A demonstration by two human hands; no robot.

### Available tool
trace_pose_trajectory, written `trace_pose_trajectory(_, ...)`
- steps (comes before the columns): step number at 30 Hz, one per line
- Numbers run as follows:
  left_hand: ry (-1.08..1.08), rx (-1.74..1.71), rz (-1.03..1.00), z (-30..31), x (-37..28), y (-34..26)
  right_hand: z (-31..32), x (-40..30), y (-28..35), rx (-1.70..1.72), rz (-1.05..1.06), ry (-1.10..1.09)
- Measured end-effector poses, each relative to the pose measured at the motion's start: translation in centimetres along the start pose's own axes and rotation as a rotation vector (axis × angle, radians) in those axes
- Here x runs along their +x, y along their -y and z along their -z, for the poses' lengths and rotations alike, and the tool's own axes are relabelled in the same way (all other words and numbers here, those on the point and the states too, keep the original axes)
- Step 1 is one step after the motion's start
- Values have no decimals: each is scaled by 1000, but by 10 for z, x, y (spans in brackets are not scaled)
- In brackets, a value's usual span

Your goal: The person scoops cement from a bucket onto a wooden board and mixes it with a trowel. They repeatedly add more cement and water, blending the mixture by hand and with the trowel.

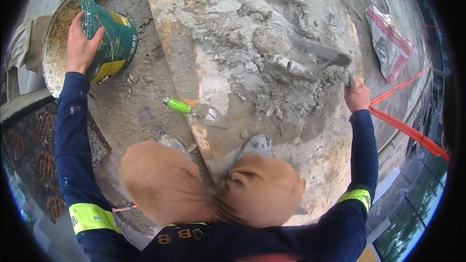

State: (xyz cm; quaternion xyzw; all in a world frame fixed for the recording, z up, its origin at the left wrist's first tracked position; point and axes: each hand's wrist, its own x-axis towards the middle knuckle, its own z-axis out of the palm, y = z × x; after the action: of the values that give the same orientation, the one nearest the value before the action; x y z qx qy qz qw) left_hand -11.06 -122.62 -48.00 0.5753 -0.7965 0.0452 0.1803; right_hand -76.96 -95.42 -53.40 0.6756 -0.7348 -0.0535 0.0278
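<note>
A green plastic bucket (113, 40), crusted inside, lies tipped on its side at the upper left, and my left hand (82, 45) grips its rim. At the right, my right hand (357, 92) is closed around the mortar-caked handle of a tool whose flat grey blade (324, 51) rests in a heap of wet mortar (271, 43); the exact kind of tool is hard to tell. Between the two hands, nearer my feet, a pointing trowel (178, 106) with a bright green handle lies on the board, its blade smeared with mortar.
A torn plastic bag (389, 43) lies at the upper right. Orange cables (407, 131) run from beside my right hand to the right edge. Crumpled sacks (34, 43) sit behind the bucket. A dark printed panel (32, 153) is at the lower left. My boots stand close below the trowel.
</note>
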Motion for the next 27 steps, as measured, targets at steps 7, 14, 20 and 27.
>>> trace_pose_trajectory(7,-17,-13,-25,-7,0,6,20,155,47,-120,286,-232)
trace_pose_trajectory(14,-18,-37,-4,-9,0,5,-17,269,204,-329,512,308)
trace_pose_trajectory(20,43,-22,104,-2,-1,-10,-26,241,187,-353,599,523)
trace_pose_trajectory(27,39,-20,95,-8,4,3,-9,153,101,-281,456,509)
